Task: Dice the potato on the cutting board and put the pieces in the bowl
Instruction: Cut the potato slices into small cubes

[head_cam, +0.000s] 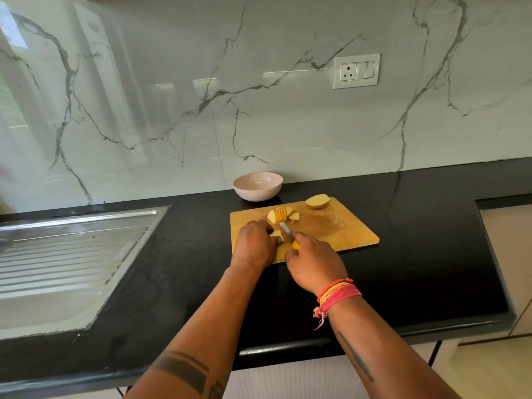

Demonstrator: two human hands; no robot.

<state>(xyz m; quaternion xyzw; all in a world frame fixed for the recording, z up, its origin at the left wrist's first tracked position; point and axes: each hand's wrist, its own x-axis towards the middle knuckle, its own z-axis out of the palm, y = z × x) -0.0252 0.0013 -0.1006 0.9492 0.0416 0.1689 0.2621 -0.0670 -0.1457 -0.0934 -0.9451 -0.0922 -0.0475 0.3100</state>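
Observation:
A wooden cutting board (pixel 339 226) lies on the black counter. At its far edge sits an uncut potato half (pixel 317 201); left of that stands a fanned row of potato slices (pixel 280 214). My left hand (pixel 256 243) pinches a small stack of potato slices (pixel 277 234) at the board's near left. My right hand (pixel 313 260) grips a yellow-handled knife (pixel 288 233), whose blade rests just right of that stack. A pale pink bowl (pixel 258 186) stands behind the board against the wall and looks empty.
A steel sink drainboard (pixel 72 254) fills the counter to the left. The black counter (pixel 431 240) runs right to a step at its end. A socket and switch plate (pixel 356 71) sits on the marble wall.

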